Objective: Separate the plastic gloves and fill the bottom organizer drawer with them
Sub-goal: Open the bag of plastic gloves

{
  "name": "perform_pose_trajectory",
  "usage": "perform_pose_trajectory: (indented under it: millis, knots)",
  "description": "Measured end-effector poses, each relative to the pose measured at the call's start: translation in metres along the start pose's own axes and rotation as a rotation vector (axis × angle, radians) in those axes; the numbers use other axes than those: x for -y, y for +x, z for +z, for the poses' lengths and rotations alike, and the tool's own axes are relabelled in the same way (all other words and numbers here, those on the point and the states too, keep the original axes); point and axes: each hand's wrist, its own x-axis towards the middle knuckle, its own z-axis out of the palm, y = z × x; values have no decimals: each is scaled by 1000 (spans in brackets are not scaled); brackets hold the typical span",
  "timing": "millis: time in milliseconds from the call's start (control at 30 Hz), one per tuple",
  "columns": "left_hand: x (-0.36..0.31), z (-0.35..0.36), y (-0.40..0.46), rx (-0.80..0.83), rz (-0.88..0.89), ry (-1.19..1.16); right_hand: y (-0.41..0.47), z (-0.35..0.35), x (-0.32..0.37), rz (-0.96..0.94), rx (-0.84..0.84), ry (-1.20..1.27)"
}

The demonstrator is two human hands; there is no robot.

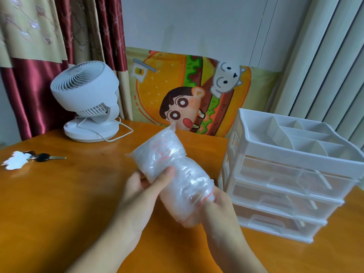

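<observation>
Two bare forearms come up from the lower edge of the view, each ending in one of the person's hands: the left hand (140, 191) and the right hand (218, 205). No sleeve, cuff, watch, ring or bracelet covers either of them as far as they show. The fingernails that can be seen on the left hand look short and unpainted, though the picture is soft there.

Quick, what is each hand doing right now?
Left hand: grips the bag of plastic gloves.
Right hand: inside the bag's open end; grip cannot be told.
</observation>
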Motion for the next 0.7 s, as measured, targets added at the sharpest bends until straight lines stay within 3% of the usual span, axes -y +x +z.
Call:
perform_pose_trajectory:
  millis: [233, 533, 633, 700]
  knots:
    - [1, -36, 48, -228, -38, -66, 2, -7, 1, 102, -16, 31]
    - [8, -67, 94, -272, -132, 478, 13, -3, -10, 111, -5, 147]
    - [8, -58, 87, -156, -112, 585, 9, -2, -10, 105, -1, 170]
    - [6, -51, 79, -129, -71, 689, 4, 2, -7, 60, -22, 48]
